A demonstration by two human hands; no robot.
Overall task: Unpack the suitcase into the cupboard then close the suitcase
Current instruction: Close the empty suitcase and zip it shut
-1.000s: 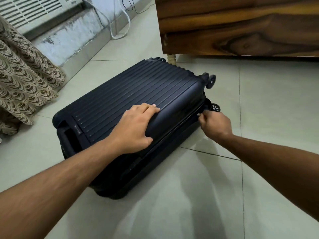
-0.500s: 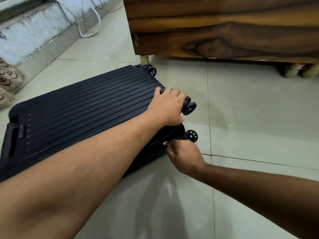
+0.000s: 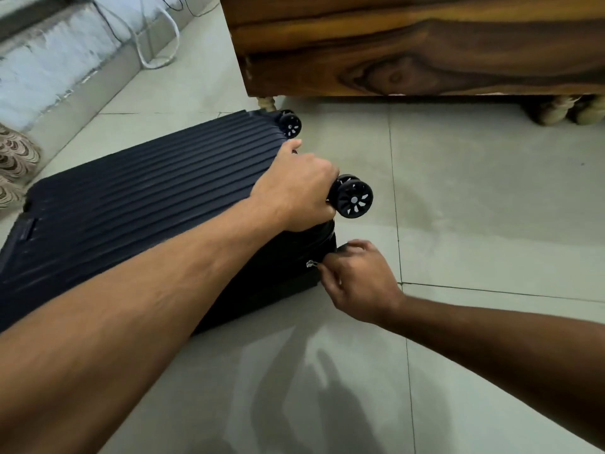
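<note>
suitcase (image 3: 147, 204) lid down on floor | left hand (image 3: 296, 191) grip curled over wheel-end corner | right hand (image 3: 358, 283) grip pinching zip pull (image 3: 311, 264)

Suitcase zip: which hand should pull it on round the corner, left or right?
Right. The right hand already pinches the zip pull at the suitcase side seam. The left hand grips the lid corner by the wheel, probably best kept there holding it down.

Pale tiled floor (image 3: 474, 198), dark wooden furniture (image 3: 409, 44) on turned feet (image 3: 266, 103), white cable (image 3: 163, 57), patterned curtain (image 3: 14, 158)
</note>
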